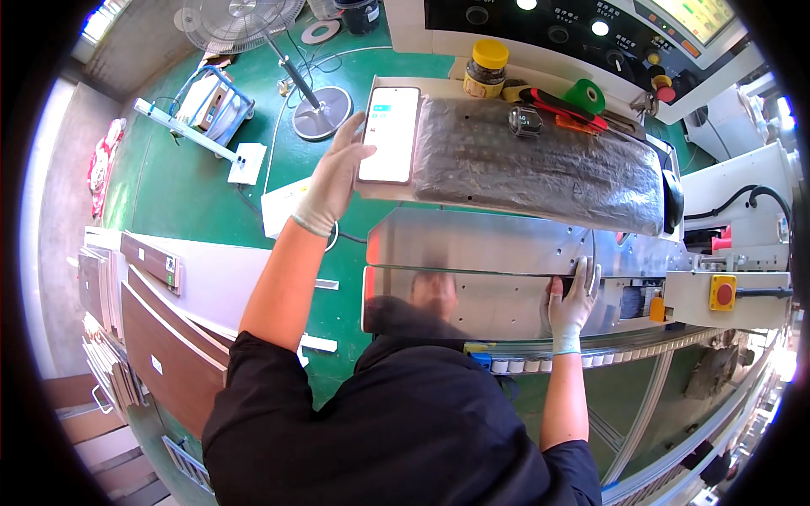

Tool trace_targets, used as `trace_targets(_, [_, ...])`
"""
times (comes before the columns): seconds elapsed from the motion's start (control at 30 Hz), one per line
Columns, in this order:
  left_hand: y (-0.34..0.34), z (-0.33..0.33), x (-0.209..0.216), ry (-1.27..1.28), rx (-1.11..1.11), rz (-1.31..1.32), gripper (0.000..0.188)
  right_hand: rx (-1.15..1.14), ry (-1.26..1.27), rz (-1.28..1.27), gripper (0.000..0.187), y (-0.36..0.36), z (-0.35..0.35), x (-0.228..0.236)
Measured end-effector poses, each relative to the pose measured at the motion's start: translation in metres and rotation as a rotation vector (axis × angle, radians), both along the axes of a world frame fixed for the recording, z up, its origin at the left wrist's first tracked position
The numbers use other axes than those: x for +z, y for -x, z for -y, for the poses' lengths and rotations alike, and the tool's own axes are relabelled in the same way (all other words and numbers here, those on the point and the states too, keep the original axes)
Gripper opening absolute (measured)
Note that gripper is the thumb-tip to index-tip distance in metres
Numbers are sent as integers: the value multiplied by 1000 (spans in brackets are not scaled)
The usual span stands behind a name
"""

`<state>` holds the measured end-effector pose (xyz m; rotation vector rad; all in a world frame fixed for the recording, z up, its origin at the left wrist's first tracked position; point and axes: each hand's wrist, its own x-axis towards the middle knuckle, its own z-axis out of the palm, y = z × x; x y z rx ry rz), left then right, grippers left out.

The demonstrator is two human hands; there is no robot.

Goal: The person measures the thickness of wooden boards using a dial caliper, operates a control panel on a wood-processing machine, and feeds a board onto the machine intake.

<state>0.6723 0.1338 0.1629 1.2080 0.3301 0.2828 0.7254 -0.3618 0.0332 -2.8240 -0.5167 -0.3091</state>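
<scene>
A phone (389, 135) with a bright white screen lies at the left end of the machine's shelf. Beside its left edge is my left hand (334, 171), in a pale glove. The fingers are stretched along that edge and the thumb tip reaches over the screen's side; I cannot tell how firmly it touches. My right hand (575, 305), also gloved, rests flat with fingers apart on the shiny metal table (498, 305), near the long slot across it. Neither hand grips anything that I can make out.
Grey plastic film (540, 160) covers the shelf, bearing a yellow-lidded jar (486, 69), green tape roll (585, 97) and red-black cutter (564, 108). A red stop button (723, 295) sits at the right. Brown panels (169, 325) lean at the left; a fan (323, 113) stands beyond.
</scene>
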Motion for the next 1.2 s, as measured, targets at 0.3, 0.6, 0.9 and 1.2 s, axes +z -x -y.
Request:
trace_targets(0.3, [-6,5,13,-96,-25,6,80,-29,18,-30,72,1,-1,2])
trace_targets(0.6, [20,17,15,-127,-76,7,96,-44,-28,-29,71,4,-4,8])
trace_targets(0.9, [-7,-2,0,152,39,-12,77,-39,-59,-23,73,4,-2,6])
trace_targets(1.2, [-73,-11,32,-1027,-103,-219,96,-28,-45,8,71,2,2,2])
